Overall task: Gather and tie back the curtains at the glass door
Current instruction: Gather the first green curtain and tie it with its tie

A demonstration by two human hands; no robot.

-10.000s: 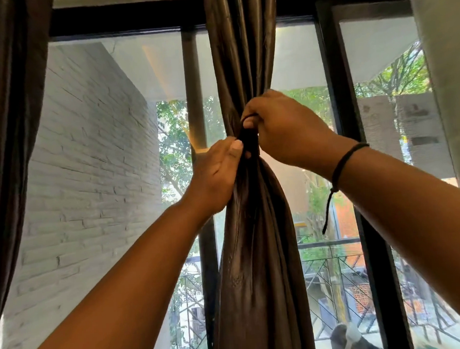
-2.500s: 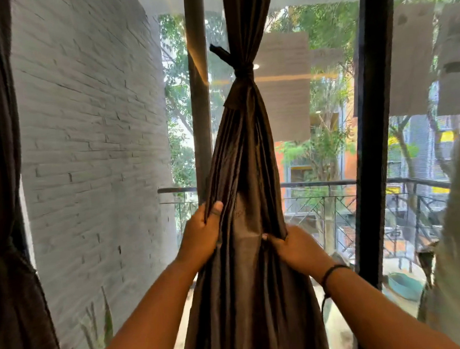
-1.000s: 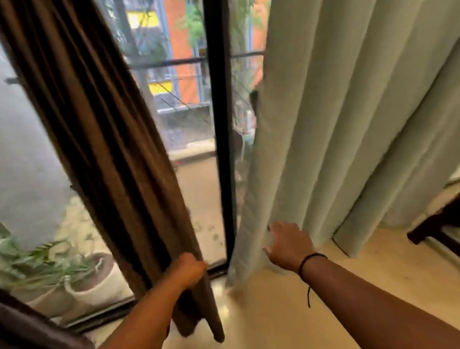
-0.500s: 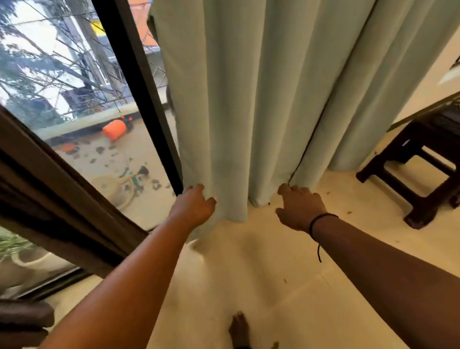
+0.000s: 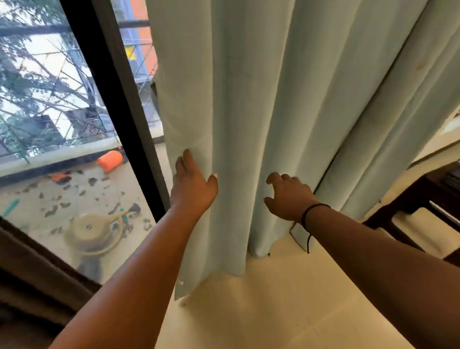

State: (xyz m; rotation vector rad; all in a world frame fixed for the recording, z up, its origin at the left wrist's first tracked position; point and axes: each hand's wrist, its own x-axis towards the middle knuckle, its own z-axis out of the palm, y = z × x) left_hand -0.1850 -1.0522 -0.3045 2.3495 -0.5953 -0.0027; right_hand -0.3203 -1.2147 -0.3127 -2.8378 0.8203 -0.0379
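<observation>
A pale green curtain point(image 5: 285, 88) hangs in long folds down to the floor, right of the black door frame point(image 5: 115, 100). My left hand point(image 5: 194, 186) lies flat against the curtain's left edge, fingers straight and thumb spread. My right hand point(image 5: 289, 196), with a black cord at the wrist, touches a fold farther right with loosely bent fingers; no cloth is visibly bunched in it. The brown curtain point(image 5: 26, 273) slants across the lower left corner; its tie is out of view.
A dark wooden stool point(image 5: 427, 215) stands at the right, close to the curtain's hem. Cream floor tiles point(image 5: 261, 322) lie below my arms. Through the glass point(image 5: 42, 119) I see a balcony with an orange container point(image 5: 111, 161) and scattered leaves.
Ten seconds ago both hands were at the tie on the brown curtain. I turned right to the green curtain, and in the last half second both hands rose from its hem.
</observation>
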